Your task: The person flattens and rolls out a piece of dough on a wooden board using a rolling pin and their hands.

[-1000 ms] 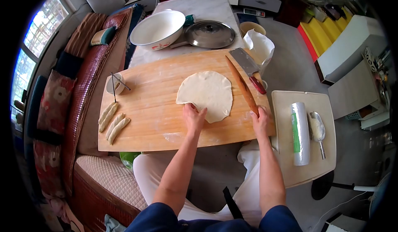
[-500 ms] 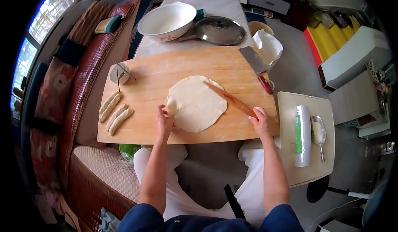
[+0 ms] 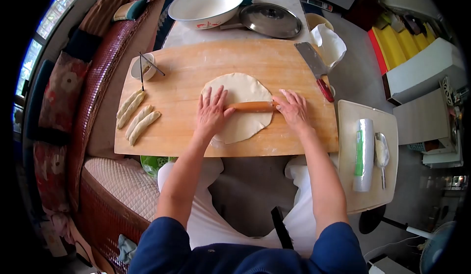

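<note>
A round flat sheet of dough (image 3: 245,127) lies on the wooden board (image 3: 181,127). Across it rests a tapered rolling pin (image 3: 252,107), roughly level from left to right. My left hand (image 3: 212,113) is laid over the pin's left end, fingers spread above the dough's left side. On the right end is my right hand (image 3: 293,110), also open, its fingers stretched out at the dough's right edge. Both palms hide the pin's tips. Twisted dough strips (image 3: 143,125) sit at the board's left, below a small bowl (image 3: 143,67) with dark sticks.
A cleaver (image 3: 312,61) lies at the board's right back edge. Behind the board are a white basin (image 3: 206,4) and a metal lid (image 3: 271,20). On the right, a stool (image 3: 346,176) holds a wrap roll (image 3: 363,155) and a metal scoop (image 3: 382,151).
The rolling pin has swung from slanting at the right to lying across the dough. My left hand has left the dough's edge and moved onto the pin; my right hand's fingers have opened out.
</note>
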Demonstrator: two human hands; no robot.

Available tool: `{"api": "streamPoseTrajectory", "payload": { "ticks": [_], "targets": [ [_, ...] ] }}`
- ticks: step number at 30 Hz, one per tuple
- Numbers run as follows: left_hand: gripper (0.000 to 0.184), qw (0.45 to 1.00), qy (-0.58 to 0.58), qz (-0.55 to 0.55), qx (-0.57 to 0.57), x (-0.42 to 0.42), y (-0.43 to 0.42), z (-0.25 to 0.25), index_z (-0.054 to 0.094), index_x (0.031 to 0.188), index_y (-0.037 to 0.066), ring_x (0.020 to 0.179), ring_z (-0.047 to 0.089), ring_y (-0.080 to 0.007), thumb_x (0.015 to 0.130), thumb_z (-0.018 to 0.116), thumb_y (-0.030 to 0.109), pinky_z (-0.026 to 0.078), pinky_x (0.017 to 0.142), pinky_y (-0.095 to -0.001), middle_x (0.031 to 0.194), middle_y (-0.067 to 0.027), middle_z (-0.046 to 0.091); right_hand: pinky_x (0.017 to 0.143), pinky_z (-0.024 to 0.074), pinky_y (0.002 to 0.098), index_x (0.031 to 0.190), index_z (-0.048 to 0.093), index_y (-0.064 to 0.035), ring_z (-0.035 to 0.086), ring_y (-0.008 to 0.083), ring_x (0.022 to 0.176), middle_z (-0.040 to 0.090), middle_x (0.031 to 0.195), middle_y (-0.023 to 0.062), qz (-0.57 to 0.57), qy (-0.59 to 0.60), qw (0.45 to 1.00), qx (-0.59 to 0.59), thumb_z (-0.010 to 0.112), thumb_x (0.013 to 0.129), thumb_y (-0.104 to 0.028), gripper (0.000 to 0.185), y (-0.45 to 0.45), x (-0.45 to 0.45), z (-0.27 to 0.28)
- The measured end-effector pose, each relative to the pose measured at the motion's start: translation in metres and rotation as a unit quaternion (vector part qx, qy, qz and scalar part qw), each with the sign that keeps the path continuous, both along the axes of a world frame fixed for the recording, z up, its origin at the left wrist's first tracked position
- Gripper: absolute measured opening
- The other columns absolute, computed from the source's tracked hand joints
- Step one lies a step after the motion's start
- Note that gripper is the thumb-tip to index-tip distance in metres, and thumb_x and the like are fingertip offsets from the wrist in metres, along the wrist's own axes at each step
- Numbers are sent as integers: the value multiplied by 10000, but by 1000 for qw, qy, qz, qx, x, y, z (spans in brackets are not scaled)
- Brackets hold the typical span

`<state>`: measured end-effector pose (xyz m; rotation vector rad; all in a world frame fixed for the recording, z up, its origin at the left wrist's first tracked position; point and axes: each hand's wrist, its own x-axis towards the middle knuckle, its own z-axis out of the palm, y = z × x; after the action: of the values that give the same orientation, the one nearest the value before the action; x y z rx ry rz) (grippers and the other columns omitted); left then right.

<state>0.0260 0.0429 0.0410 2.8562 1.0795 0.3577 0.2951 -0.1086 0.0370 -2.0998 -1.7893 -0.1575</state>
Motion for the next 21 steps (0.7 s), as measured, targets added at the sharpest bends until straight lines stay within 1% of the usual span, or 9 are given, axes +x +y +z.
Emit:
{"api": "streamPoseTrajectory", "payload": {
  "ticks": [2, 4, 7, 9, 10, 13, 17, 19, 21],
  "targets": [
    [700, 999, 5, -38, -22, -14, -13, -6, 414, 1494, 104, 1457, 335, -319, 928, 606, 468, 246, 1196, -506, 1593, -51, 367, 1115, 321, 479, 1258, 653, -234, 470, 271, 1315, 556, 1394, 37, 18, 9, 1000, 4, 717, 864, -255, 400, -21, -5, -6],
    [800, 994, 13, -93, -54, -46, -56, 5, 370, 1527, 121, 1462, 333, -312, 864, 695, 429, 265, 1191, -507, 1601, -52, 354, 1101, 332, 481, 1230, 654, -209, 481, 269, 1292, 569, 1354, 34, 24, 26, 999, 3, 739, 833, -235, 407, -53, -20, -6],
    [925, 984, 57, -146, -90, -87, -112, 21, 300, 1571, 134, 1492, 279, -315, 830, 667, 550, 231, 1212, -508, 1623, -36, 309, 1062, 360, 482, 1192, 650, -170, 502, 268, 1239, 585, 1273, 33, 17, 57, 998, -9, 770, 783, -206, 428, -101, -51, 5],
    [939, 985, 54, -141, -86, -87, -111, 20, 295, 1574, 135, 1495, 270, -318, 825, 651, 577, 225, 1214, -512, 1622, -35, 309, 1022, 381, 480, 1179, 646, -150, 519, 267, 1187, 589, 1214, 36, 19, 64, 998, 2, 784, 754, -189, 449, -109, -63, 7],
    [947, 986, 52, -139, -80, -82, -105, 21, 293, 1575, 136, 1496, 265, -319, 822, 643, 591, 222, 1215, -514, 1622, -35, 309, 976, 393, 480, 1191, 653, -170, 530, 271, 1132, 586, 1189, 45, 7, 97, 995, -6, 771, 782, -208, 427, -105, -63, 4],
    [897, 993, 21, -114, -35, -48, -56, 12, 310, 1557, 118, 1493, 256, -347, 840, 671, 519, 206, 1211, -538, 1623, -56, 300, 943, 399, 486, 1205, 662, -194, 530, 277, 1104, 582, 1194, 51, -20, 79, 997, 5, 752, 817, -224, 399, -77, -47, 6],
    [872, 994, 2, -111, -18, -27, -27, 4, 341, 1537, 104, 1483, 273, -352, 845, 664, 526, 225, 1200, -546, 1613, -59, 316, 1007, 396, 486, 1234, 666, -229, 519, 280, 1177, 576, 1256, 55, -32, 16, 999, 37, 734, 849, -236, 391, -67, -49, 9],
    [871, 989, 15, -142, -30, -45, -42, 9, 362, 1529, 110, 1474, 291, -343, 844, 643, 568, 236, 1199, -528, 1602, -46, 338, 1025, 395, 477, 1263, 659, -247, 520, 281, 1188, 571, 1275, 49, -23, 88, 996, 5, 746, 832, -216, 442, -88, -57, 3],
    [963, 982, 17, -178, -64, -74, -68, 10, 338, 1543, 98, 1483, 289, -331, 807, 625, 649, 225, 1204, -522, 1600, -51, 340, 1026, 392, 475, 1269, 656, -248, 523, 276, 1182, 570, 1273, 48, -24, 110, 993, -24, 751, 824, -202, 457, -115, -65, -4]
  ]
}}
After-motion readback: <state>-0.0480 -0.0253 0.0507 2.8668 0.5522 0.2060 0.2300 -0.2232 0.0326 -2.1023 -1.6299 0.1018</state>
